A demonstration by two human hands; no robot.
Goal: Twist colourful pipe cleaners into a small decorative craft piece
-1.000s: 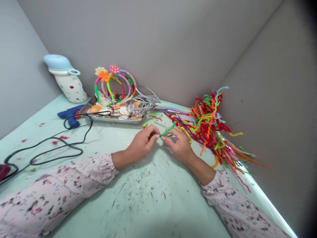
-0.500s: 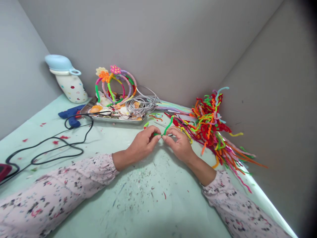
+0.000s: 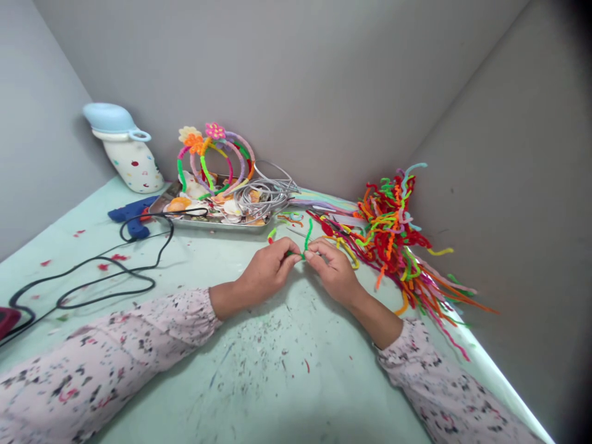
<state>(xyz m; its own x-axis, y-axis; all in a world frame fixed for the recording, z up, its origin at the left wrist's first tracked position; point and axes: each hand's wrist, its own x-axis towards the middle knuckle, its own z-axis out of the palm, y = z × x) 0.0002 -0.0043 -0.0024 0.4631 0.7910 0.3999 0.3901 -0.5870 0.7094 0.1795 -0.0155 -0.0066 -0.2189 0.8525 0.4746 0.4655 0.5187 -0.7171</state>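
Both hands meet over the middle of the table, their fingertips almost touching. A green pipe cleaner (image 3: 308, 233) stands up from between them, its free end pointing away from me. My left hand (image 3: 268, 268) is closed in a pinch on the green fuzzy piece, thumb on top. My right hand (image 3: 335, 269) pinches the same green pipe cleaner near its bend. A short yellow-green and red end (image 3: 271, 235) sticks out beyond my left fingers; whether it joins the green piece is hidden.
A metal tray (image 3: 222, 225) holds scraps, grey wire coils (image 3: 268, 197) and flowered pipe-cleaner rings (image 3: 215, 154). Left are a blue glue gun (image 3: 134, 213), its black cord (image 3: 134, 271) and a white bottle (image 3: 134, 163). A tangle of colourful pipe cleaners (image 3: 393, 228) lies right. Specks dot the table (image 3: 287, 394).
The upright end of the green pipe cleaner has swung left and now stands straighter. Both hands stay almost in place, still pinching.
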